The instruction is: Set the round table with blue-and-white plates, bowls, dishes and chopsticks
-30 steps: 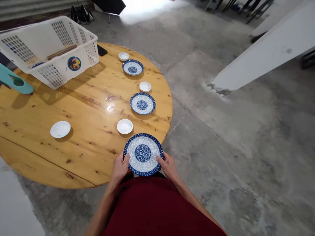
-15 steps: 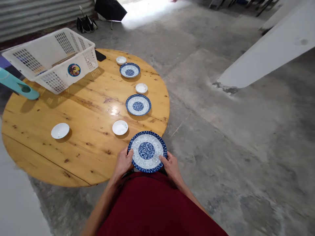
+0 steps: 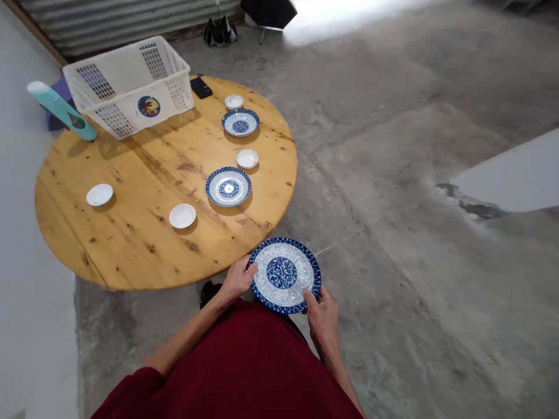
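Note:
A blue-and-white patterned plate (image 3: 279, 273) is held level in front of my body, just off the table's near right edge. My left hand (image 3: 238, 278) grips its left rim, thumb on top. My right hand (image 3: 321, 311) grips its lower right rim the same way; the fingers beneath are hidden. On the round wooden table (image 3: 144, 244), a matching plate (image 3: 228, 187) lies closest to the held one, with another matching plate (image 3: 240, 123) farther back. Small white bowls stand beside them: a near bowl (image 3: 182, 216), a middle bowl (image 3: 247, 158), a far bowl (image 3: 234, 102) and a left bowl (image 3: 100, 194).
A white plastic basket (image 3: 131, 99) stands at the table's back left, beside a turquoise cylindrical object (image 3: 65, 110) and a black phone-like object (image 3: 201, 88). A white pillar (image 3: 515, 174) rises from the concrete floor (image 3: 393, 262) at right. A black umbrella (image 3: 268, 13) lies behind.
My view has shifted, and the table now sits farther from my body. The held plate has moved from over the table's edge to beyond it, still in both hands.

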{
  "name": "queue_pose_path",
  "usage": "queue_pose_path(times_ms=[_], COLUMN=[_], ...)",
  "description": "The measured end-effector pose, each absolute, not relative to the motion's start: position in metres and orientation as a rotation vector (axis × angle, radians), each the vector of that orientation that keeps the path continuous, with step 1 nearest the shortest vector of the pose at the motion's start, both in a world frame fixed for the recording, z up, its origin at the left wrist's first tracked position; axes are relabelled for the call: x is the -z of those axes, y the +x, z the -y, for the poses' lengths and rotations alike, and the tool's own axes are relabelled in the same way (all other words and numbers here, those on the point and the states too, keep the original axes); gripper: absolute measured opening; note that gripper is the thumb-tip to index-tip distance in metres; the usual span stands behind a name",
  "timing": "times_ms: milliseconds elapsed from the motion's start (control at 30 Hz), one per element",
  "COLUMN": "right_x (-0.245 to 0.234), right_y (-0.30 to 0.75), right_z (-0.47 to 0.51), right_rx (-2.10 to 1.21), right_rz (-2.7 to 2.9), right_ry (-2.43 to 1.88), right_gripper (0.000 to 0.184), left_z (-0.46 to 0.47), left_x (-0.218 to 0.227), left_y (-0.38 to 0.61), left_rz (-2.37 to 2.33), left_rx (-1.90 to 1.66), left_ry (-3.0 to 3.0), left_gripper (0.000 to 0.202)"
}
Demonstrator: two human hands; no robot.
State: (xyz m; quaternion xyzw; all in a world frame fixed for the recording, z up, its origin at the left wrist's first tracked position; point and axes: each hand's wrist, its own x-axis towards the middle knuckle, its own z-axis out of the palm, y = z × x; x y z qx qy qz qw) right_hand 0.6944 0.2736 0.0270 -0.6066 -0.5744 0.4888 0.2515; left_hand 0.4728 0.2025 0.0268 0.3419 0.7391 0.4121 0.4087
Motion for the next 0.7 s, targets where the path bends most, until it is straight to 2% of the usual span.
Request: queue_pose_path(times_ms=[133,300,700], right_x=[-0.030,-0.026,-0.036], right_y=[0.722,0.720,0.623], right_z=[-0.303,-0.330,-0.415], right_rx=[-1.492,-1.543,-1.579], right_rz=[1.505,1.574,1.811], right_ry=[-1.698,-1.638,-1.523], right_gripper=[0.034,0.031,0.032], left_z=[-0.220,-0.233,-0.284], left_x=[-0.031,-0.042,-0.051], left_y=[0.502,0.506,0.427], left_rz=[-1.906,-2.008,-2.191], left_rx=[-1.012,-1.043,-0.985], left_ry=[0.816,0.747,0.633], left_gripper=[0.028,0.027,0.023])
